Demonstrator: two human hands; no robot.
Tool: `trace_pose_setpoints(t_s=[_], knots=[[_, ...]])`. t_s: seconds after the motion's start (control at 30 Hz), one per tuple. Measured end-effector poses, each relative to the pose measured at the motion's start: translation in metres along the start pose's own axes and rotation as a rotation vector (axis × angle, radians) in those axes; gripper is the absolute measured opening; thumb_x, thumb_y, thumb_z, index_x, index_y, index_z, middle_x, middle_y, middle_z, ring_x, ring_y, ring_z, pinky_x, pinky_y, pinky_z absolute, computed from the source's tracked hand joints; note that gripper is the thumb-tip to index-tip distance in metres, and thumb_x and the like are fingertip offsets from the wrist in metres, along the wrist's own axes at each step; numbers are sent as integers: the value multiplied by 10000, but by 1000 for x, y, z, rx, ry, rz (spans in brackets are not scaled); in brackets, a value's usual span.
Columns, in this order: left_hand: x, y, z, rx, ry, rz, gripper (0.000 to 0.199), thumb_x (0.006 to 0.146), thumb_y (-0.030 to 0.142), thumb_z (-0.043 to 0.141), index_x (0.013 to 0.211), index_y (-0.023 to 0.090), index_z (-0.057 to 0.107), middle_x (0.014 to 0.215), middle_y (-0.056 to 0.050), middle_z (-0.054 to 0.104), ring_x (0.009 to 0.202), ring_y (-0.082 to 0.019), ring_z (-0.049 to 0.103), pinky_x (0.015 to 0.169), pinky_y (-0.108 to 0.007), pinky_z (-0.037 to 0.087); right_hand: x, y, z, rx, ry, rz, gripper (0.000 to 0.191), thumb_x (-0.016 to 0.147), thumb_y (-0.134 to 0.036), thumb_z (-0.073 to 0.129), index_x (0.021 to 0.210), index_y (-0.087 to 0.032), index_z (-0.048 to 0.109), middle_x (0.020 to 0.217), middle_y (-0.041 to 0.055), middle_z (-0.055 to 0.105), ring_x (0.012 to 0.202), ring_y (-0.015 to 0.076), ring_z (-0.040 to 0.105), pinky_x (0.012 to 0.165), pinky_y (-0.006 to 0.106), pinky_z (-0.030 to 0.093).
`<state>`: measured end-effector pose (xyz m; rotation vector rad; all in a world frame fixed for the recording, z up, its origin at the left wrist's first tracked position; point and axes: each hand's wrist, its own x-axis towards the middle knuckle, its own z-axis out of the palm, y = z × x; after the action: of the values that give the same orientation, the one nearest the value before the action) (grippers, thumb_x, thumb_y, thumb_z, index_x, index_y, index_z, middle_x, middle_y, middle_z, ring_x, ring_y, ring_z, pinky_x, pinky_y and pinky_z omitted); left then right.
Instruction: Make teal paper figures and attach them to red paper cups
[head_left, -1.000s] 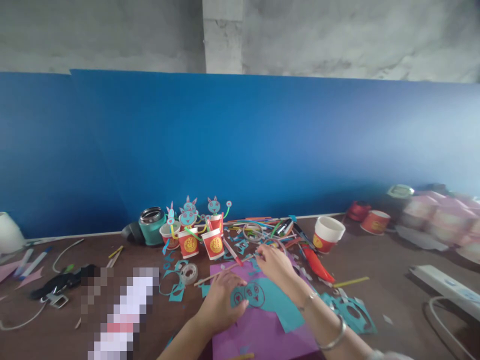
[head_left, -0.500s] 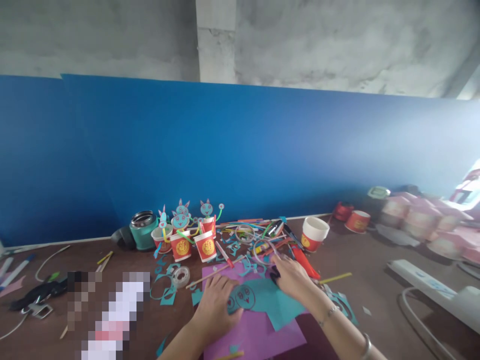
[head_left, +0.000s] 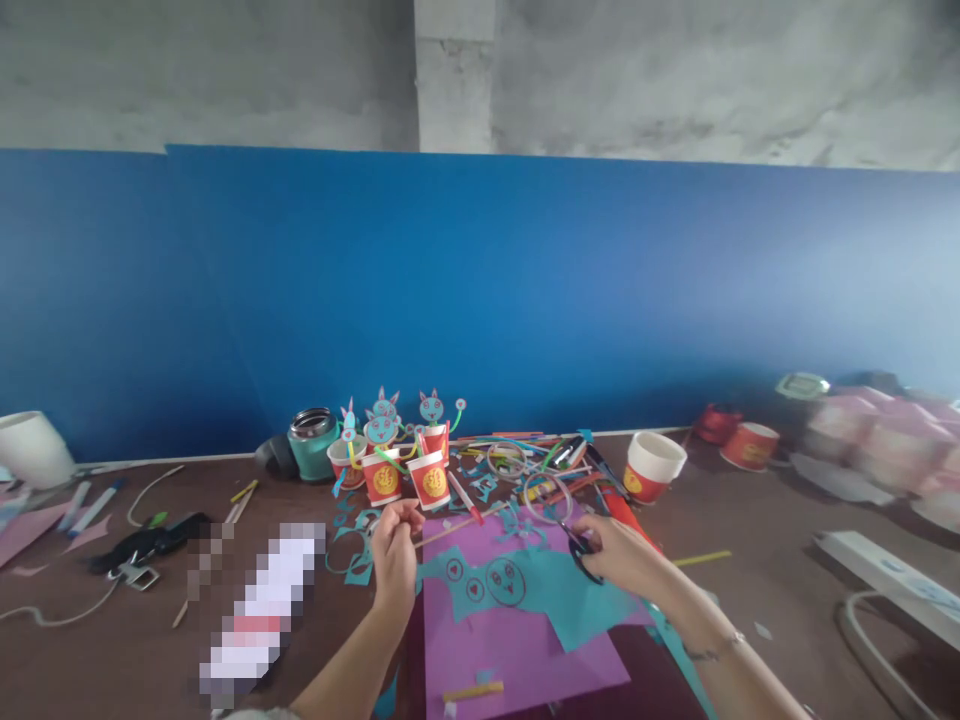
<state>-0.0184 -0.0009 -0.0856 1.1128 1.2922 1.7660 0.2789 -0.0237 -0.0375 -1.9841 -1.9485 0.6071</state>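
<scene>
A teal paper sheet (head_left: 532,590) with a drawn face and two small circled hearts lies on purple paper (head_left: 525,665). My right hand (head_left: 611,550) is closed around black-handled scissors (head_left: 586,560) above the teal sheet's right part. Just left of the purple paper is my left hand (head_left: 397,540), raised with its fingers curled; what they hold, if anything, is too small to make out. A thin stick (head_left: 446,527) runs beside its fingertips. Behind it stand red and white paper cups (head_left: 384,480) with teal cat-faced figures (head_left: 382,430).
Pens, straws and teal scraps are heaped behind the purple paper. White-rimmed cups (head_left: 654,465) stand to the right, a teal jar (head_left: 313,445) to the left. Farther right lies a power strip (head_left: 892,580). Black straps (head_left: 150,545) and markers (head_left: 97,508) are at left.
My left hand has lifted off the teal sheet and moved left, uncovering the drawn circles. My right hand has shifted slightly with the scissors. The view has turned left.
</scene>
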Motion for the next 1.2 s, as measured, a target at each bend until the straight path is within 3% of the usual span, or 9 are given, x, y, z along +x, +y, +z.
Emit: trace_pose_setpoints(t_s=[0.1,0.17,0.33,0.43,0.5,0.67,0.83,1.03,1.2], knots=[[-2,2,1,41,-51,38,211,659,159,400,778,153,575,601,2,551,557,-143,529,531,-245,429,-3,-2,-5,-39,57,30,283,605,-187,581,869,-181,683,735,58,669,711,219,601,565,268,382],[-6,5,3,132,-144,97,193,709,169,394,784,160,571,626,-8,563,577,-150,537,545,-257,436,-3,-4,-4,72,11,13,234,652,-249,581,852,-179,680,646,34,647,609,185,595,523,257,386],[-26,10,10,544,-598,369,228,727,134,468,901,191,603,878,-65,645,843,-209,586,779,-347,455,-5,-12,6,497,-229,-1,281,672,-309,615,886,-128,635,524,-34,557,422,112,550,432,221,372],[-39,10,12,717,-809,538,345,663,221,622,1006,198,592,1007,-88,622,975,-263,539,907,-424,393,-6,-17,12,547,-293,37,277,683,-305,616,893,-125,606,605,-1,624,446,111,591,408,197,338],[-45,10,14,789,-872,561,471,621,314,695,1061,201,571,1051,-87,598,1000,-278,515,923,-441,374,-7,-19,15,547,-328,58,280,692,-312,617,901,-129,588,645,13,653,461,112,612,392,183,313],[-44,10,13,857,-837,574,490,662,436,669,1077,200,558,1059,-84,579,1037,-283,482,947,-443,339,-12,-18,23,666,-480,75,330,696,-332,645,945,-134,557,633,-2,659,462,98,617,392,159,331],[-34,16,12,901,-763,449,371,797,348,526,1127,180,543,1116,-110,577,1057,-285,486,902,-449,359,-21,-17,27,874,-577,53,330,740,-453,620,845,-152,534,635,4,659,483,110,625,381,154,367],[-39,25,13,956,-831,414,581,499,544,747,949,212,592,992,-68,572,1003,-306,484,896,-460,331,-25,-16,32,1068,-613,59,418,741,-545,604,842,-145,537,642,28,659,472,123,633,384,167,426],[-43,26,16,962,-823,381,422,515,508,737,731,201,545,891,-44,544,916,-269,492,828,-395,352,-28,-14,30,1099,-679,11,413,730,-535,628,836,-154,508,656,42,672,513,145,653,404,173,455]])
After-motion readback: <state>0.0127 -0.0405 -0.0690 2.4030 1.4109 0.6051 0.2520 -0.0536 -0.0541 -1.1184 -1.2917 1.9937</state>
